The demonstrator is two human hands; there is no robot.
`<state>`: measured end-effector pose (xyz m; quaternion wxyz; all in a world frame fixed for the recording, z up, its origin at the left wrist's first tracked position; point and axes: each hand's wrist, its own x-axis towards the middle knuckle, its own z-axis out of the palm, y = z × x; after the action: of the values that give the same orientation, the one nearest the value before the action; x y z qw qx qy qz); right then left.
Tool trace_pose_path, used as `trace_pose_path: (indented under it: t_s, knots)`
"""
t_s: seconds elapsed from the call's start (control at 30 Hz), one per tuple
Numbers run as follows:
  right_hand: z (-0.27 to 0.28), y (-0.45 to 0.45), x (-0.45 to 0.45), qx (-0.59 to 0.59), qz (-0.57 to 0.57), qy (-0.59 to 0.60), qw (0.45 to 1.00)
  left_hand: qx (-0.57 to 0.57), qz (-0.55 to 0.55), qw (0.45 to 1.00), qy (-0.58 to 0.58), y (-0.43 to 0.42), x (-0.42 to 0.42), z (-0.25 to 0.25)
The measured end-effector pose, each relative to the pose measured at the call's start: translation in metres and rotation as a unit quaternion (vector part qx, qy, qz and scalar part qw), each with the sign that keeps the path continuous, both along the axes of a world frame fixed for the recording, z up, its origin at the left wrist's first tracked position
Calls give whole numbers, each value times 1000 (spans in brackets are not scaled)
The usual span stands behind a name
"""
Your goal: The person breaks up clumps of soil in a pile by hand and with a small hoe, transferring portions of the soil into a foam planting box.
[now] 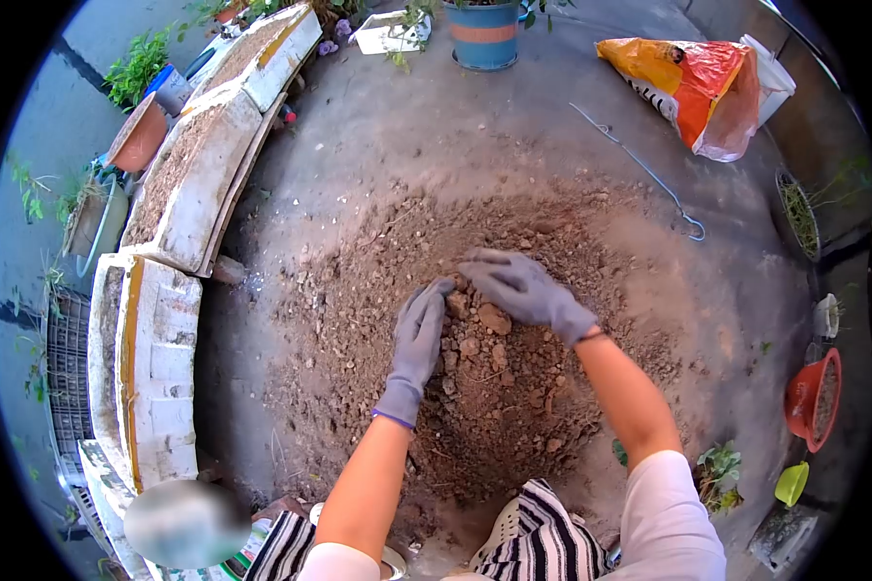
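A broad heap of loose brown soil (494, 397) covers the ground in front of me. My left hand (419, 337), in a grey glove, rests on the heap with its fingers stretched out and pointing away from me. My right hand (521, 289), gloved the same way, reaches in from the right; its fingers are extended toward the left fingertips. Between the two hands lie several soil clods, among them a larger clod (495, 320) by the right palm and a darker clod (457, 306) near the left fingertips. Neither hand is closed around a clod. The right thumb is partly hidden.
White foam planter boxes (179, 353) filled with soil line the left side. Behind the heap stands a blue pot (484, 37). A wire hanger (639, 165) and an orange-red bag (712, 92) lie to the right. A red pot (812, 399) stands at the right edge.
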<state>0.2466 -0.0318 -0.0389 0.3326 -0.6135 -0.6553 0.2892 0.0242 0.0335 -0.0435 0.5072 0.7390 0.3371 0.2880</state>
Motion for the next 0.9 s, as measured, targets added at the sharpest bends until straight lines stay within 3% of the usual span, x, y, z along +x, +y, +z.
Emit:
trace_pose_path:
  t_s: [0.1,0.2,0.23,0.3,0.37,0.43,0.47,0.53,0.6,0.67,0.7,0.73,0.83,0.9]
  knots:
    - [21,-38,-25,158,-23,-130,979,-56,-18,997,-59,-6,-5,1]
    - [23,-46,-30,212,2,-95,973,-94,28,993,-61,-11,5,17]
    - [28,-41,-29,205,-23,9,978,-94,28,993,-63,-6,8,21]
    - [29,-25,-16,143,-142,-30,979,133,-11,974,183,12,11,27]
    - [20,-13,-1,100,-198,-83,972,148,-44,972,177,25,11,13]
    - [-2,-3,7,-93,-112,-124,982,135,-118,976,126,35,9,1]
    - [-5,-4,7,-93,-111,-127,981,135,-118,976,124,33,6,-1]
    - [7,-14,-8,-48,-73,-102,991,100,-119,986,63,16,-7,8]
    - [17,-33,-23,186,-15,-199,962,102,-87,989,54,-9,-22,17]
    - [24,-48,-54,165,-121,-140,969,194,6,976,96,-33,-31,18]
    - [26,-54,-70,181,-157,-165,957,194,46,978,57,-43,-30,14]
    - [28,-55,-92,207,-241,-176,932,180,80,980,28,-50,-26,13]
    - [27,-47,-133,196,-310,-158,917,108,136,983,-61,-62,-6,-3]
    - [24,-39,-152,213,-323,-86,918,-151,238,927,-248,-66,5,-8]
